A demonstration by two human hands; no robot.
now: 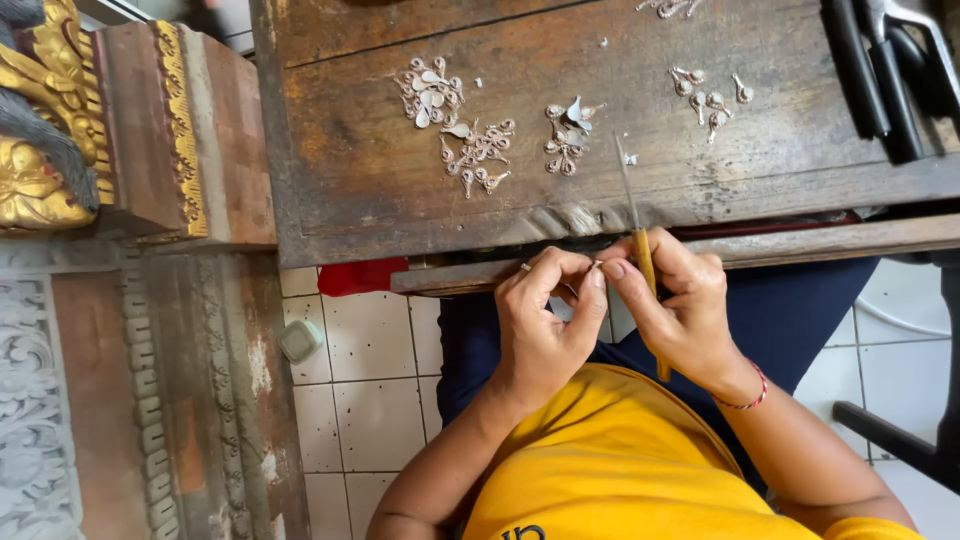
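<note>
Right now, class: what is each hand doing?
Left hand: fingers pinched on something tiny; what it is cannot be told.
Right hand: closed on a thin tool with a yellow handle.

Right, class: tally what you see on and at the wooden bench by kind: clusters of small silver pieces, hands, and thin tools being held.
Clusters of silver pieces on the wooden bench: 5, one cut off at the top edge
Hands: 2, left hand and right hand
Thin tool in the right hand: 1
Total: 8

head camera, looking straight down, close above workbench (350,190)
</note>
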